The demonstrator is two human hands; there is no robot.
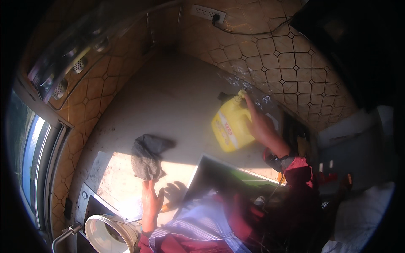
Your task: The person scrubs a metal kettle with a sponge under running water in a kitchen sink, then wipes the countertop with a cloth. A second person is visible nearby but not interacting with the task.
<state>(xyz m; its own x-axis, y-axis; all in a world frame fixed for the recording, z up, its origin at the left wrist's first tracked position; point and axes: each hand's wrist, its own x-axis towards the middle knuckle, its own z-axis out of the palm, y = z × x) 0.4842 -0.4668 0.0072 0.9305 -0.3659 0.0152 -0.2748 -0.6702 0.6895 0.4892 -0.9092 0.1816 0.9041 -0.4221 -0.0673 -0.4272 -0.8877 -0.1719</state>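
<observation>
My right hand (253, 121) grips the handle of a yellow plastic jug (231, 125), which bears writing on its label and leans over the countertop (158, 95). A dark object shows behind the jug's neck. At the lower left my left hand (152, 196) lies by the counter, fingers pointing away from me. Its fingertips touch the near end of a crumpled grey cloth (147, 161); whether they pinch it cannot be made out. The hand casts a shadow on the sunlit surface beside it.
A white bucket (109, 232) stands at the sink (91, 205), near a metal faucet (68, 235). A dark panel with a pale edge (218, 177) lies before me. Clear plastic film (240, 82) is along the tiled wall. A plugged cord (250, 33) runs above; a window is at left.
</observation>
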